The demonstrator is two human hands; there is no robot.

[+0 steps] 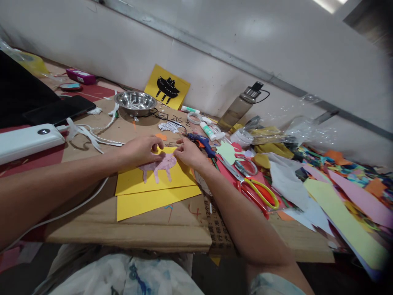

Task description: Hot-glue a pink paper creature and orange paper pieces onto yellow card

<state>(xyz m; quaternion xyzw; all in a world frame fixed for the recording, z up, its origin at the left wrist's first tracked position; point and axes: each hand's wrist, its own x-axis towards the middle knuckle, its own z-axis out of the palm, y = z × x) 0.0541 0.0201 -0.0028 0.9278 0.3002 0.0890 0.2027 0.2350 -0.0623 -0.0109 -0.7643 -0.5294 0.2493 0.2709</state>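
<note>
A pink paper cut-out [159, 165] with several legs lies on yellow sheets [175, 183] on the cardboard-covered table. My left hand [143, 149] is at its upper left edge, fingers curled and apart, holding nothing that shows. At the cut-out's upper right, my right hand [188, 152] has its fingertips pressed together on or just above the paper's edge; what is between them is too small to make out. A blue glue gun [203, 144] lies just beyond my right hand. Behind stands a yellow card [181, 88] with a black cut-out of similar shape.
A metal bowl [136, 102] and a power bank [30, 141] are on the left, with a white cable running toward me. To the right lie yellow-handled scissors [260, 192], a bottle [238, 110], glue sticks, tape rolls and a heap of coloured paper scraps [353, 176].
</note>
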